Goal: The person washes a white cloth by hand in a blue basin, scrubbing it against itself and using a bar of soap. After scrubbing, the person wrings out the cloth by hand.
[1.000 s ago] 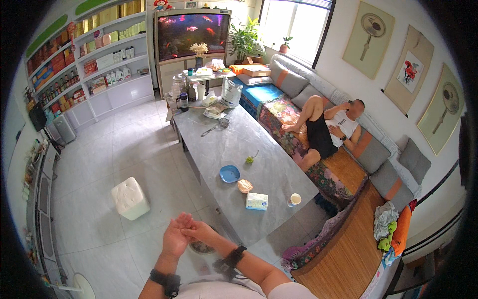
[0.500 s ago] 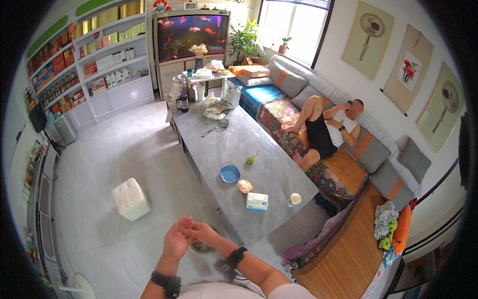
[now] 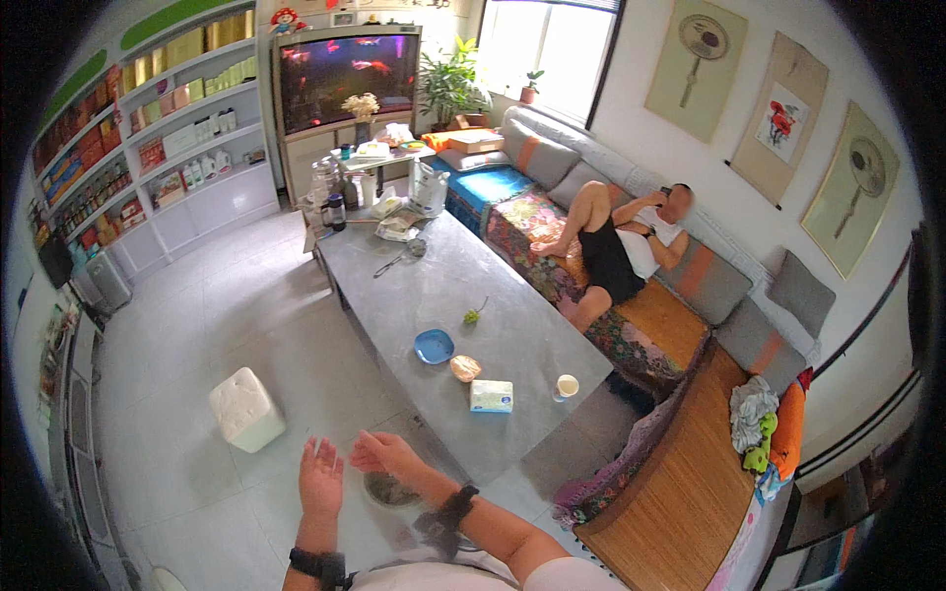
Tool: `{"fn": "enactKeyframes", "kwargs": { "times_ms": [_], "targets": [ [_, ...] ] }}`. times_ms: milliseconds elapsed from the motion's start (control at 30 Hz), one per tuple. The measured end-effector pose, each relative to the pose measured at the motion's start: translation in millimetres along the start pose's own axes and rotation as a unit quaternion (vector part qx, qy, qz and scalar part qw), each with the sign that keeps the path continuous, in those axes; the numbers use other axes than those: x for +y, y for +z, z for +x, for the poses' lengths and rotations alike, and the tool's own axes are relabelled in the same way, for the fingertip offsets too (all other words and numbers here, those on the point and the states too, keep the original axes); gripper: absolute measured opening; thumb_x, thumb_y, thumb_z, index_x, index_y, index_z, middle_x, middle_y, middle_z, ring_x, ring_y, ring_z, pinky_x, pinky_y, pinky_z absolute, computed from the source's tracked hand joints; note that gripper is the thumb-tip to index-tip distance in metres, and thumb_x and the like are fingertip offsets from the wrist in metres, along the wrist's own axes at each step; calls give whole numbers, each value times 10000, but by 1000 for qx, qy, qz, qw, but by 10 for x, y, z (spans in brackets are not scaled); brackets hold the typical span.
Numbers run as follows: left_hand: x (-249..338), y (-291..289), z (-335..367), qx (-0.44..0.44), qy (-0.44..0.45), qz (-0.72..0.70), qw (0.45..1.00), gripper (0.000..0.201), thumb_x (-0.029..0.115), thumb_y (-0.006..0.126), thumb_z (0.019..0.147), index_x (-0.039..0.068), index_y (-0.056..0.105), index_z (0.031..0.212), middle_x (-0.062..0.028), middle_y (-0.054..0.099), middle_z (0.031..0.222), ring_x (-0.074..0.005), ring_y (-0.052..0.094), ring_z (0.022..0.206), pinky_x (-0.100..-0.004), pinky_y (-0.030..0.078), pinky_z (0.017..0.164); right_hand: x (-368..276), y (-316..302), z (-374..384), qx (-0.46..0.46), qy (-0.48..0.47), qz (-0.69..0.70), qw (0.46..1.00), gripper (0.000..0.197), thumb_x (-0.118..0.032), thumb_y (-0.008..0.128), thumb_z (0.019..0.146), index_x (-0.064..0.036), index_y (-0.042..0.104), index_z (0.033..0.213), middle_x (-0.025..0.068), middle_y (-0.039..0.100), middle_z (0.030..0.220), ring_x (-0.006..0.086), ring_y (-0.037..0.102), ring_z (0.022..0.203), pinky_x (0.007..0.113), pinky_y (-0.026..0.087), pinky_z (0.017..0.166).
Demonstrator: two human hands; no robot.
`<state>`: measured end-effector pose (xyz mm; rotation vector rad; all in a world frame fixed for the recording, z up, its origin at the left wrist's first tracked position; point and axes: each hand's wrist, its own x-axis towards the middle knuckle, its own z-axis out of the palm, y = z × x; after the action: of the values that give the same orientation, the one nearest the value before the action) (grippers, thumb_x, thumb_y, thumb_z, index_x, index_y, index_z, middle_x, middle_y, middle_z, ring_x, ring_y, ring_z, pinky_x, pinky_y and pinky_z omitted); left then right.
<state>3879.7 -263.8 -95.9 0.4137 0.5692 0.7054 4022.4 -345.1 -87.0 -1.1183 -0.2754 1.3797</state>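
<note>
While I stood at the near end of the long grey table (image 3: 463, 325), both my hands were up in front of me and neither had anything in it. My left hand (image 3: 321, 480) was open flat, fingers spread and pointing away from me, so that grip was wide and empty. My right hand (image 3: 386, 455) was just beside it, not touching, fingers loosely curled and pointing left, grip open as well. Both wrists had dark bands on them.

Right under my right hand, down on the pale tiled floor (image 3: 197, 394), was a round dark thing (image 3: 390, 490), partly hidden by my forearm, so I couldn't tell what it was. It sat close to the table's near corner. Off to the left on the floor was a white cube stool (image 3: 245, 409), well apart from my hands.

On the table's near part were a blue plate (image 3: 434, 346), a tan round thing (image 3: 465, 368) just beside it, a white box (image 3: 491, 396) and a small white cup (image 3: 566, 387) near the edge. A little green sprig (image 3: 474, 315) lay further up. The far end was crowded with jars and bottles, too small to sort out.

Somebody was lying back on the patterned sofa (image 3: 641, 335) on the right, one knee up.
</note>
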Motion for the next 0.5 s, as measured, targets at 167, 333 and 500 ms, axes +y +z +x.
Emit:
{"fn": "enactKeyframes", "kwargs": {
  "times_ms": [167, 333, 500],
  "targets": [
    [-110, 169, -103, -92, -41, 9, 995, 509, 365, 482, 854, 89, 312, 1245, -60, 413, 1202, -169, 411, 1095, -325, 341, 943, -44, 63, 112, -130, -17, 165, 978, 539, -462, 355, 875, 29, 480, 1059, 177, 528, 1073, 270, 518, 1008, 364, 398, 899],
    [-338, 147, -103, -207, -151, 56, 965, 466, 312, 486, 864, 92, 330, 1245, -4, 362, 1257, -157, 342, 1175, -327, 287, 988, 118, 222, 222, -213, -26, 233, 948, 644, -551, 308, 848, 21, 456, 1105, 177, 489, 1151, 262, 443, 1114, 365, 327, 960],
    [-416, 83, -69, -159, -106, 74, 979, 421, 210, 488, 867, 152, 330, 1253, 14, 387, 1223, -142, 355, 1157, -318, 308, 972, 223, 276, 172, -194, -4, 230, 954, 624, -544, 327, 846, 11, 464, 1096, 160, 491, 1159, 243, 458, 1100, 343, 343, 948]
  ]
}}
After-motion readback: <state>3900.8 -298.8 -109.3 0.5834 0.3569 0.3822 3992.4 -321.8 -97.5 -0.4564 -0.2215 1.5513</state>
